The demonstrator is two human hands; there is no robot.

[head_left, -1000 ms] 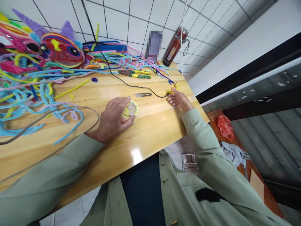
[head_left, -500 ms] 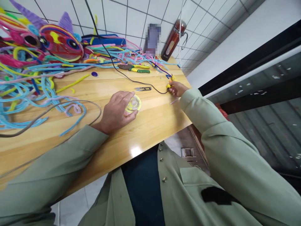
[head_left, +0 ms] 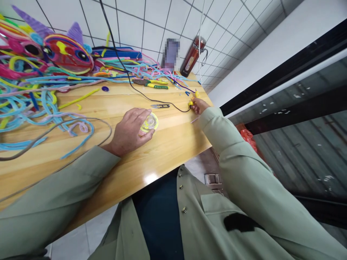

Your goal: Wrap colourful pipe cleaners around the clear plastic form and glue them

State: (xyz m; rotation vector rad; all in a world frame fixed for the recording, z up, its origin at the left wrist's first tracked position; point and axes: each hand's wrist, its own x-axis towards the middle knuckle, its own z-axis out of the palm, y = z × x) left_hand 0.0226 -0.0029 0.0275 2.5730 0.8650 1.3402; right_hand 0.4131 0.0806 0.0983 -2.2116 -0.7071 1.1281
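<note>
My left hand (head_left: 129, 130) is closed around a round clear piece with a yellow fuzzy rim (head_left: 150, 123), thumb at its near side and fingers over its left side. It rests on or just above the wooden table. At the table's right end, my right hand (head_left: 200, 106) grips a yellow glue gun (head_left: 191, 103) trailing a black cord; the fingers cover much of it. Thread snips (head_left: 161, 106) lie between the two hands. Behind them are pliers (head_left: 151, 84) with green and yellow handles.
Many coloured pipe cleaners (head_left: 48, 104) spread over the left and back. A masklike figure (head_left: 69, 54) with purple horns stands among them. The black cord (head_left: 124, 66) crosses the table. A red-brown flask (head_left: 192, 57) and a blurred-out upright object (head_left: 170, 54) stand by the tiled wall.
The camera has turned slightly, so the scene sits a little lower and further left. Both hands keep their hold, with hardly any movement over the table.
</note>
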